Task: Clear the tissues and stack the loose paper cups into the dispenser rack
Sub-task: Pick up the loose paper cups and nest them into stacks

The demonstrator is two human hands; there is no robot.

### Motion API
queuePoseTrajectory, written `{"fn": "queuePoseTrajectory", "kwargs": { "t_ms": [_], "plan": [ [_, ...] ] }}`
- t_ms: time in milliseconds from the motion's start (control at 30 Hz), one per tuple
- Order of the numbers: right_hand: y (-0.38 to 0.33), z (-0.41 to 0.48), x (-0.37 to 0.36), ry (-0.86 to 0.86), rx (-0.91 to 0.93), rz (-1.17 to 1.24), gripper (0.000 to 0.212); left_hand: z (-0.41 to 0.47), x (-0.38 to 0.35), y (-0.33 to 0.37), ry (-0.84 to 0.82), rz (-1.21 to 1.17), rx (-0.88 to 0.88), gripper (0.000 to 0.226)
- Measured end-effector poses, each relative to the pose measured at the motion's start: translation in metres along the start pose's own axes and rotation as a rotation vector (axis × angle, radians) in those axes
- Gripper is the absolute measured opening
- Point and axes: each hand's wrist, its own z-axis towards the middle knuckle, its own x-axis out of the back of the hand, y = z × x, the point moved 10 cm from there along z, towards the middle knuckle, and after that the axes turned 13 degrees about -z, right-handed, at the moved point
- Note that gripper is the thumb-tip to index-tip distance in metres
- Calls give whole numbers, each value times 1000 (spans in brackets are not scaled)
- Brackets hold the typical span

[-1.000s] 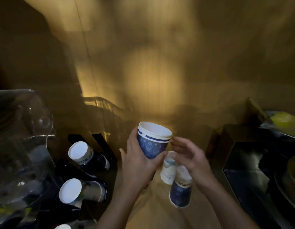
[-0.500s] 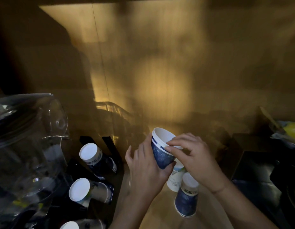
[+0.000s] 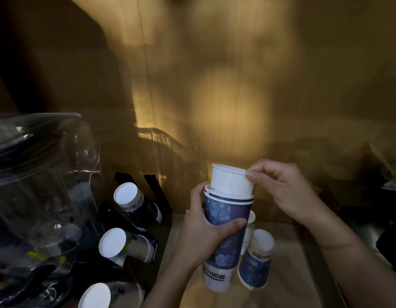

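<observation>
My left hand (image 3: 202,232) grips a blue patterned paper cup (image 3: 225,236) held upright in the lower middle. A white inner cup (image 3: 231,180) sticks out of its mouth, and my right hand (image 3: 281,190) pinches that cup's rim with thumb and fingers. Behind the held cup, a blue cup (image 3: 255,263) stands upside down on the pale counter, and a second cup (image 3: 249,227) is mostly hidden. To the left, the black dispenser rack (image 3: 152,187) holds three rows of stacked cups lying on their sides, white bases (image 3: 125,193) toward me. No tissues are visible.
A large clear plastic container (image 3: 37,185) fills the left side, close to the rack. A dim wooden wall rises behind. Dark trays and a black surface (image 3: 374,221) lie at the right edge. The pale counter (image 3: 288,283) runs under my forearms.
My right hand has pulled a white inner cup partly up out of the blue cup. The blue cup has turned upright and come closer to the camera.
</observation>
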Motion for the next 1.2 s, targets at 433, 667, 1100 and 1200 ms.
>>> {"fn": "queuePoseTrajectory", "kwargs": {
  "t_ms": [433,667,1100,1200],
  "plan": [
    [8,13,11,66,12,22,18,-16,33,-1,47,200,-34,88],
    [4,-6,-31,-116,385,-913,85,-22,41,15,95,434,-84,86],
    [24,-22,-48,280,456,-1427,69,-22,29,2,22,420,-36,86],
    [35,-22,-42,305,443,-1394,69,-21,29,1,13,376,-24,85]
  ]
}}
